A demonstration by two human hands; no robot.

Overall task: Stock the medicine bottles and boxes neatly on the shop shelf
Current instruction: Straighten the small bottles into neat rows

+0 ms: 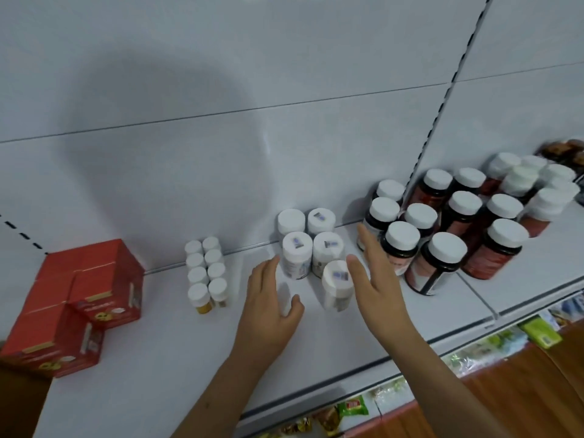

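Both hands reach onto the shelf point(316, 358) with straight, spread fingers and hold nothing: the left hand point(268, 308) lies palm-down just left of the white bottles point(316, 251), the right hand point(377, 279) stands edge-on between them and the dark bottles point(442, 222). Between the two hands the front white bottle point(337, 287) sits forward of its four neighbours, which stand in two short rows against the shelf's back edge; whether either hand touches it I cannot tell. Left of the group, eight small white-capped bottles point(205, 268) stand two abreast running back to front, and red boxes point(79, 298) are stacked at the shelf's left end. Dark bottles fill the right part in rows, with more bottles beyond. Stocking looks well advanced, judging by these tidy groups; squaring up the white bottles seems the step in hand, and much of the front edge remains bare. Packets point(354, 409) show on a lower shelf
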